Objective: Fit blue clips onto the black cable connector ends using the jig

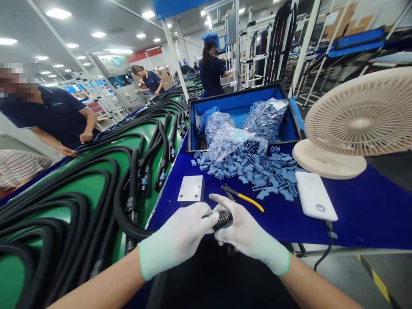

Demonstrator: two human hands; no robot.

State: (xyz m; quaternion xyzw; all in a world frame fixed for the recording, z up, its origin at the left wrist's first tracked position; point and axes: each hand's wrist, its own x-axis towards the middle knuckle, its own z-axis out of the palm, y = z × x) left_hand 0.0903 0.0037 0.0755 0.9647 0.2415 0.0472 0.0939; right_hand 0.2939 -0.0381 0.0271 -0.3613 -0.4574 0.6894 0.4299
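Note:
My left hand (178, 238) and my right hand (247, 231), both in white gloves, meet over the front edge of a blue work table (360, 219). Between them they grip a short black ribbed cable end (223, 220), partly hidden by my fingers. Just beyond my right hand lie yellow-handled pliers (241, 197). A heap of small blue plastic parts (254, 169) spreads across the table past them. A white metal plate (191, 189) lies beyond my left hand, near the table's left edge.
On the left, a green conveyor belt (93, 189) carries several black corrugated cable harnesses. A blue crate (238, 113) holds bagged blue parts. A white fan (355, 122) and a flat white corded box (315, 195) stand on the right. Co-workers stand beyond the belt.

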